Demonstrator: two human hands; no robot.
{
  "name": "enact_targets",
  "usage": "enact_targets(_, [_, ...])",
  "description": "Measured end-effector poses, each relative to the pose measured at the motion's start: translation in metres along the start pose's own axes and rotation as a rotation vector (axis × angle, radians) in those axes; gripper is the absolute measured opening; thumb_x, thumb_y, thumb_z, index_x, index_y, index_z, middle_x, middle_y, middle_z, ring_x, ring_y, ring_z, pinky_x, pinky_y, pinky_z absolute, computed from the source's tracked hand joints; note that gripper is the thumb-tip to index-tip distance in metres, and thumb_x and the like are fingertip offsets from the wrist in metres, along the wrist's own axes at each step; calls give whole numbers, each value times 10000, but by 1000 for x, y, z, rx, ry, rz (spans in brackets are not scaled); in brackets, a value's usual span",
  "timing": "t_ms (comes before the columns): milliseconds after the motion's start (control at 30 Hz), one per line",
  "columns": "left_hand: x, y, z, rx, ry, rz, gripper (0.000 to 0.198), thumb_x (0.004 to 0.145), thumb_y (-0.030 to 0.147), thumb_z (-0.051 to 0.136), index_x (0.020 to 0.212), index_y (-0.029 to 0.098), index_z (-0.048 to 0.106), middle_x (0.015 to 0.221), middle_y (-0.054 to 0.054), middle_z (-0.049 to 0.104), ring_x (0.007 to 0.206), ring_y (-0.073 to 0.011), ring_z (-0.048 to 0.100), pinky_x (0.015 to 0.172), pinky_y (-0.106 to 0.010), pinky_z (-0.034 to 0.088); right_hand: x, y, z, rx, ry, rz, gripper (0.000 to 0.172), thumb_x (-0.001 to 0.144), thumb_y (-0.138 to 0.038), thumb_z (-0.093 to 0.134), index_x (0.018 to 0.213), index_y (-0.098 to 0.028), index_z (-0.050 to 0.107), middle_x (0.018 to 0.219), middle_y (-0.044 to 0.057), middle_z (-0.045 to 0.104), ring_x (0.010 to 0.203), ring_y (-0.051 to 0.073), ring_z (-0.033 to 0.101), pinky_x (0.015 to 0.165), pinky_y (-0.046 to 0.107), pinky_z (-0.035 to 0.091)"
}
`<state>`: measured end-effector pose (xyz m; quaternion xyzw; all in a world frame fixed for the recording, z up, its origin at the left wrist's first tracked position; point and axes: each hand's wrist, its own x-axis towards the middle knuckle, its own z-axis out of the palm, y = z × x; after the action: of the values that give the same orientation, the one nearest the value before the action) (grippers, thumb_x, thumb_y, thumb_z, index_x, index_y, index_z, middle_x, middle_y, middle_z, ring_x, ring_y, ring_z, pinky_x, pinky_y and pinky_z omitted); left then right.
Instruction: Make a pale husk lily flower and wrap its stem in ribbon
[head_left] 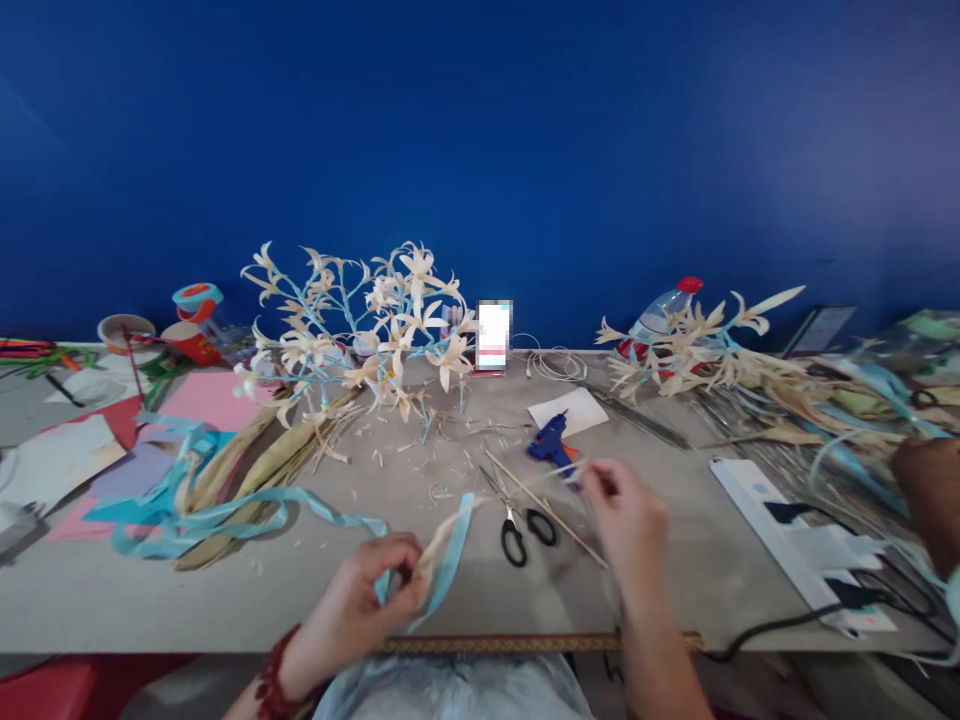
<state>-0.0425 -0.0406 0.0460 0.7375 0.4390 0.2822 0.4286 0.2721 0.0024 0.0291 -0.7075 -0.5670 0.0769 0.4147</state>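
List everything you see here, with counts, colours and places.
Wall: one, blue, behind.
Table: one, grey, below.
Flowers: many, cream, back left and right.
Husks: several, tan, left.
Sheets: several, pink, lilac, white, red, mostly left.
Containers: several, mixed colours, back left.
Ribbon: some, light blue, left and front.
Screen: one, blurred white, back centre.
Cord: one coil, white, back centre.
Bottle: one, clear, red-capped, back right.
Glue gun: one, dark blue, centre.
Scissors: one pair, black-handled, centre.
Stick: one, tan, beside scissors.
Wires: many, grey, right.
Power strip: one, white, right.
Strip: some, cream, front centre.
Another person's hand: one, right edge.
Bracelet: one, red, left wrist.
Left hand: one, holding strip and ribbon.
Right hand: one, pinching strip.
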Motion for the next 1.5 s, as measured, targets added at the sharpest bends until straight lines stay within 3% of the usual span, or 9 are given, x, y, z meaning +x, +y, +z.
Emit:
enact_targets(133, [0,-46,-63,347,100,-207,215,898,344,471,791,203,591,657,2,598,603,-161,565,536,-228,392,27,37,-41,284,262,269,211,740,-410,639,793,-206,618,655,41,663,525,180,573,527,290,433])
enact_targets(200, [5,-68,-89,542,148,-251,218,899,345,460,886,198,620,650,0,618,588,-173,581,561,-245,404,23,35,-40,491,203,350,212,703,-398,681,746,-202,613,611,24,645,490,155,533,480,265,413])
enact_targets(300, [15,-79,-102,814,312,-266,329,880,396,490,1064,160,624,787,-69,685,667,-227,630,592,-281,431,3,14,-17,686,-88,419,225,696,-388,710,666,-186,615,574,16,629,467,126,498,447,237,382])
enact_targets(400, [24,-60,-77,796,434,-187,383,876,443,508,1121,171,620,1030,-133,684,740,-241,644,631,-308,468,-17,-11,10,846,-318,465,231,744,-387,689,674,-183,608,581,0,626,461,102,479,446,212,354])
enact_targets(533, [34,-14,-12,215,161,17,269,920,376,475,989,209,675,950,-91,694,748,-189,635,653,-270,496,-35,-41,29,924,-483,507,259,753,-386,689,647,-176,580,547,-7,609,439,89,447,434,206,319])
enact_targets(700, [51,15,35,-107,82,14,182,873,328,576,853,173,671,795,-46,661,726,-163,582,672,-251,452,-51,-61,40,986,-580,481,255,779,-390,665,675,-183,559,572,-12,618,442,89,450,447,212,335])
enact_targets(1133, [47,1,46,-398,87,-118,263,868,360,598,759,138,688,638,-17,596,579,-109,465,548,-219,361,-53,-51,39,960,-486,340,247,865,-405,609,755,-186,574,679,12,656,487,95,502,472,211,388])
enact_targets(1300, [44,-8,44,-566,225,-204,247,825,359,653,848,133,748,578,-15,608,517,-96,458,506,-212,363,-39,-9,26,328,-326,24,236,913,-406,534,957,-197,634,880,74,684,714,194,620,646,297,479])
enact_targets(1500, [45,-5,46,-686,170,-173,248,864,342,605,938,141,730,726,-59,691,565,-105,545,574,-231,444,-24,12,32,-290,-340,-291,133,916,-239,506,895,-198,630,916,79,651,871,247,602,785,350,454])
